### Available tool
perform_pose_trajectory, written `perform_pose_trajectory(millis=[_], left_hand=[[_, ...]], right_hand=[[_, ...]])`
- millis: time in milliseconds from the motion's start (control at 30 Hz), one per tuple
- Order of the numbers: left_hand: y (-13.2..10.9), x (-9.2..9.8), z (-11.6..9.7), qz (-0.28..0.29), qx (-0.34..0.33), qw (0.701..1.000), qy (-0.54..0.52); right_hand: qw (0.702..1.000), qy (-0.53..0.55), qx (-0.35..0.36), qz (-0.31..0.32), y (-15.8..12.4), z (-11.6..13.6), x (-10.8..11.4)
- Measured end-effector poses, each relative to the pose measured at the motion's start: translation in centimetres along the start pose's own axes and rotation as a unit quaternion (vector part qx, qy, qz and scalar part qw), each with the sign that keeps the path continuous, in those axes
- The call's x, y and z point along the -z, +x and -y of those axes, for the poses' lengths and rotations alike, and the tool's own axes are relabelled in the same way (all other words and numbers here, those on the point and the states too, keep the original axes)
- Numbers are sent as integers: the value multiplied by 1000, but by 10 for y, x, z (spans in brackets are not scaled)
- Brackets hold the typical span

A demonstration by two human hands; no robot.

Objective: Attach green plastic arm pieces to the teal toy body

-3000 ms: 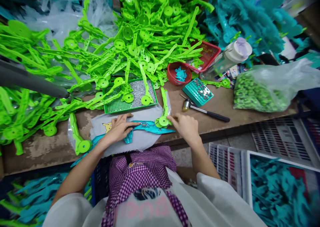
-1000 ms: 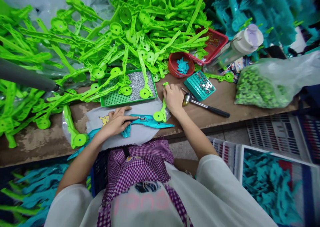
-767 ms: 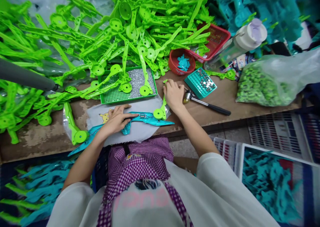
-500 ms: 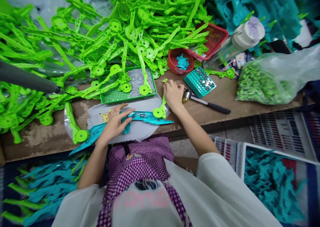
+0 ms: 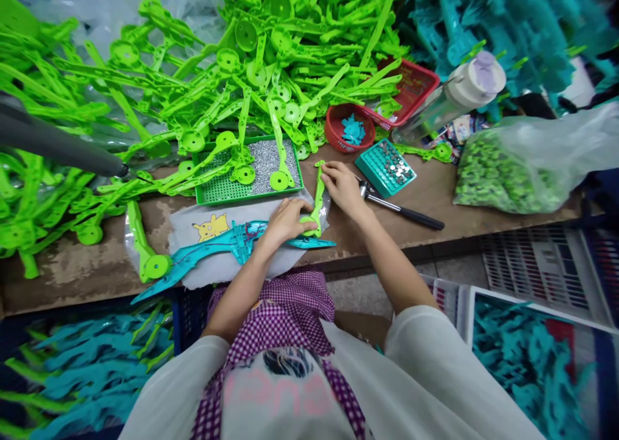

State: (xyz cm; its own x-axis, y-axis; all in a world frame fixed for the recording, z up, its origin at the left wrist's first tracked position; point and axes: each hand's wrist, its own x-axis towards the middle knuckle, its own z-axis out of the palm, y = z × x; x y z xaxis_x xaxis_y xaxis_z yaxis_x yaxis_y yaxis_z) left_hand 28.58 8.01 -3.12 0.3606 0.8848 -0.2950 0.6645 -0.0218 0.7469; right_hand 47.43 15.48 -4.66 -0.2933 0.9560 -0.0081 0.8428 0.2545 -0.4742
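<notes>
Risk, slip: your two hands bear on one thin green arm (image 5: 318, 198); uneven pressure could, in my judgement, skew it off the teal blade (image 5: 232, 246) under it.
Risk, knock: your right wrist lies just beside the hammer (image 5: 396, 208); a wide sweep could nudge it toward the teal tray (image 5: 384, 169).
Risk, spill: the green tray (image 5: 217, 191) of small metal bits sits just beyond your left fingertips; a jolt could scatter them.
Left hand (image 5: 285, 220): curled, fingers bent down over the round disc end of the green arm, pressing rather than gripping; whether the thumb closes under it I cannot tell.
Right hand (image 5: 342, 185): fingers drawn together on the far, narrow end of the green arm, pinching or pressing it; the pads are hidden.
Green arm: runs from under your left fingertips away to your right fingertips, its disc end on the blade.
Teal blade: lies on the grey cloth (image 5: 193, 233), mostly to the left of your left fingers, its tip poking out past them to the right.
Green pile (image 5: 271, 59): heaped well beyond both hands.
Red bowl (image 5: 351, 127): beyond your right fingers, apart from them.
</notes>
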Motion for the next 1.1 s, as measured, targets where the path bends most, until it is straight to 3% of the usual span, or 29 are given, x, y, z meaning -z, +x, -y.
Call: perform_pose_trajectory(millis=[200, 433, 633, 800, 1100], left_hand=[[-3, 2, -4, 15, 0, 1000, 6], [-6, 3, -4, 15, 8, 999, 31], [0, 14, 4, 65, -28, 997, 12], [4, 14, 10, 50, 6, 998, -24], [11, 11, 17, 52, -8, 997, -65]], right_hand=[[999, -32, 30, 15, -4, -6, -5], [999, 3, 24, -37, -5, -12, -15], [997, 35, 9, -61, -1, -15, -16], [1000, -6, 22, -22, -1, -9, -12], [993, -116, -11, 2, -17, 10, -20]])
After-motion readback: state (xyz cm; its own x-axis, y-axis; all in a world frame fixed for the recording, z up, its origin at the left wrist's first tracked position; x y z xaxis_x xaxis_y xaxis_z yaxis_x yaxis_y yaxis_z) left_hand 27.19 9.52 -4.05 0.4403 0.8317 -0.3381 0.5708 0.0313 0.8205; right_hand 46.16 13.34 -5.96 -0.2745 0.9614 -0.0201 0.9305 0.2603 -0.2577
